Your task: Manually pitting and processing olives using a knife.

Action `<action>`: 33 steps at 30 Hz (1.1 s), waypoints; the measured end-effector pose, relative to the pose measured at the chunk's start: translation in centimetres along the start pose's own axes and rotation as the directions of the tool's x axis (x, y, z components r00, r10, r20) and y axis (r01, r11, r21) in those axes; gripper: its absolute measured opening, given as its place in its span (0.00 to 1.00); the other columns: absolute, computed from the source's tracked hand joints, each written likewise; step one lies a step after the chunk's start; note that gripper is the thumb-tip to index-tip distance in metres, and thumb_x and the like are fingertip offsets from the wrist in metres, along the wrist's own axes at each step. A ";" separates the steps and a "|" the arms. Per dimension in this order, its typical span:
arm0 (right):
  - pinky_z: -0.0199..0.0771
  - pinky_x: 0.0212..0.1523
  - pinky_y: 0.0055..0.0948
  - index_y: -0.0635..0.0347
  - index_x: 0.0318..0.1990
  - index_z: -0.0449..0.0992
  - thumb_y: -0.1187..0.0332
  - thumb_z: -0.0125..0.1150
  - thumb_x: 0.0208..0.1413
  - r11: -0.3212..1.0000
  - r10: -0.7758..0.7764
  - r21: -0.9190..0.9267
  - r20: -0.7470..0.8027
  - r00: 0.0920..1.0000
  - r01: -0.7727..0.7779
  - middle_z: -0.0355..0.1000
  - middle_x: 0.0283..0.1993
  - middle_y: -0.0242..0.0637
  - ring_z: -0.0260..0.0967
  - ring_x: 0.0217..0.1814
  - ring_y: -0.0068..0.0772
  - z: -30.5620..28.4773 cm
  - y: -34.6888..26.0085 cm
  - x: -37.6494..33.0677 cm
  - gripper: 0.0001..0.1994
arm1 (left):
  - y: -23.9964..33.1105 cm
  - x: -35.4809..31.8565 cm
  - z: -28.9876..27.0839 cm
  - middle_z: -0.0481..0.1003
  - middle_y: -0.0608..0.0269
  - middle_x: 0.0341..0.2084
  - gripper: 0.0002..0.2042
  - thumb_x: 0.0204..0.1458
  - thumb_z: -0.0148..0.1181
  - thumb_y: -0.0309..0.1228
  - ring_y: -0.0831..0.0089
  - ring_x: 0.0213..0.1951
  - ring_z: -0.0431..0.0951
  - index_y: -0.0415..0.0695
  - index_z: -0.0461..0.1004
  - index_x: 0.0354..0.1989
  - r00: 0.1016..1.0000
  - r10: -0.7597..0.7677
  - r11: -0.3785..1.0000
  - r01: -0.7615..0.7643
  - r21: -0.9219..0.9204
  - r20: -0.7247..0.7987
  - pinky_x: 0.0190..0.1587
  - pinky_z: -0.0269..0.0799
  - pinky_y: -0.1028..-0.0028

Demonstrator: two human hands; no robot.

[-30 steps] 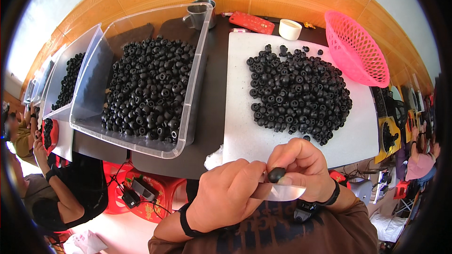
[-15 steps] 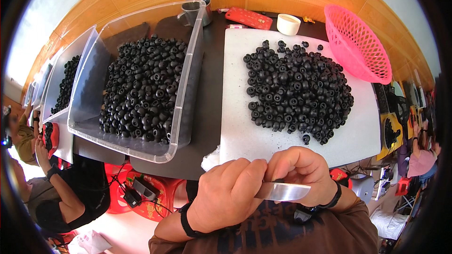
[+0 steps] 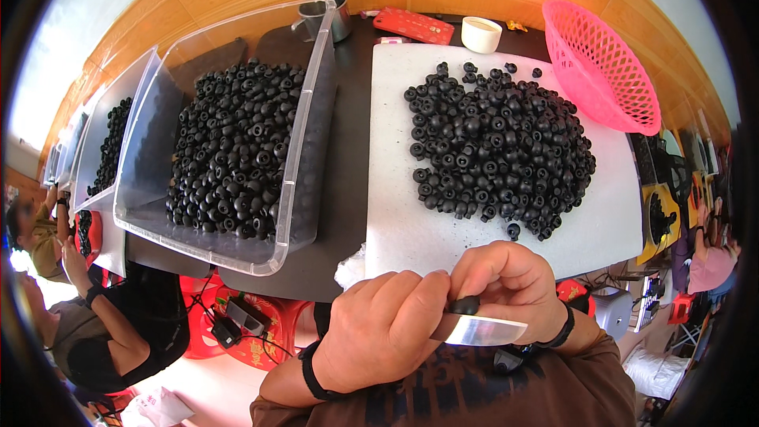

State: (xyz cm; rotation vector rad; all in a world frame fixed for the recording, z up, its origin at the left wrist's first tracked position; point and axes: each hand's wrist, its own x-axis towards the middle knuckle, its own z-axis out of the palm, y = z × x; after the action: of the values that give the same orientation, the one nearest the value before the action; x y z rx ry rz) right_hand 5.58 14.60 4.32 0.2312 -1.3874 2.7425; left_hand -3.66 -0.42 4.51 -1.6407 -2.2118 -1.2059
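Close to my chest, below the table edge, my left hand (image 3: 383,332) is closed around a knife whose bare metal blade (image 3: 484,330) points right. My right hand (image 3: 510,283) curls over the blade and pinches a small black round piece (image 3: 465,305) against it, with my left thumb touching the piece. On the white board (image 3: 411,229) in front of me lies a heap of the same black ring-shaped pieces (image 3: 498,142). One stray piece (image 3: 514,231) sits nearest my hands.
A clear plastic bin (image 3: 304,166) full of black pieces stands to the left, with a second bin (image 3: 103,150) beyond it. At the back are a pink basket (image 3: 601,63), white cup (image 3: 481,33), red flat box (image 3: 413,25) and metal mug (image 3: 332,14). Other people work at both sides.
The black piece was held up above the blade, then hidden in my fingers, and now shows again pressed at the blade. Both hands stayed in place.
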 end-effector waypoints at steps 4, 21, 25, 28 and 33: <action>0.64 0.45 0.21 0.68 0.43 0.64 0.79 0.53 0.53 1.000 -0.005 -0.008 -0.011 1.000 0.005 0.66 0.41 0.36 0.65 0.43 0.21 -0.1 -0.1 0.0 0.11 | 0.1 0.2 -0.1 0.63 0.66 0.17 0.16 0.35 0.62 0.28 0.72 0.16 0.69 0.38 0.67 0.34 0.998 -0.030 0.999 0.032 -0.027 0.050 0.16 0.65 0.75; 0.68 0.36 0.20 0.69 0.41 0.66 0.81 0.56 0.49 0.922 -0.196 -0.371 -0.191 0.962 0.114 0.69 0.36 0.37 0.67 0.36 0.19 2.3 -2.7 3.8 0.11 | -2.1 -0.2 0.4 0.65 0.62 0.18 0.05 0.53 0.47 0.24 0.74 0.19 0.65 0.38 0.66 0.37 0.824 -0.503 0.663 0.561 -0.496 0.261 0.24 0.62 0.77; 0.66 0.28 0.14 0.66 0.49 0.65 0.75 0.61 0.46 0.875 -0.086 -0.481 -0.035 0.996 0.059 0.68 0.40 0.38 0.66 0.28 0.20 6.3 -3.0 10.4 0.21 | -2.4 -1.3 1.6 0.56 0.77 0.18 0.06 0.57 0.42 0.29 0.85 0.19 0.53 0.41 0.65 0.36 0.771 -0.466 0.333 0.607 -0.722 0.434 0.20 0.50 0.82; 0.69 0.27 0.31 0.66 0.43 0.66 0.71 0.60 0.44 0.338 -0.368 -0.872 0.224 0.902 0.355 0.66 0.33 0.46 0.67 0.23 0.37 6.0 -2.3 11.6 0.18 | -2.9 -0.6 0.8 0.57 0.74 0.17 0.05 0.56 0.43 0.28 0.85 0.18 0.54 0.43 0.62 0.38 0.509 -0.456 0.013 0.824 -0.567 0.730 0.17 0.47 0.83; 0.63 0.28 0.16 0.65 0.40 0.72 0.77 0.60 0.45 0.384 -0.132 -0.922 0.002 0.991 0.053 0.69 0.35 0.35 0.63 0.28 0.16 2.2 -5.1 6.5 0.11 | -4.3 -2.5 1.6 0.57 0.72 0.15 0.06 0.55 0.43 0.26 0.86 0.15 0.52 0.39 0.66 0.36 0.578 -0.519 -0.283 0.579 -0.765 0.630 0.16 0.47 0.83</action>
State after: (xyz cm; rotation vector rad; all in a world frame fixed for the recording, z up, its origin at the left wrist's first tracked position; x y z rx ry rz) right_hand 0.06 15.76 10.74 0.1137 -2.4951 1.4280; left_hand -5.81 -1.54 -0.11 -0.2100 -2.1146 -3.6566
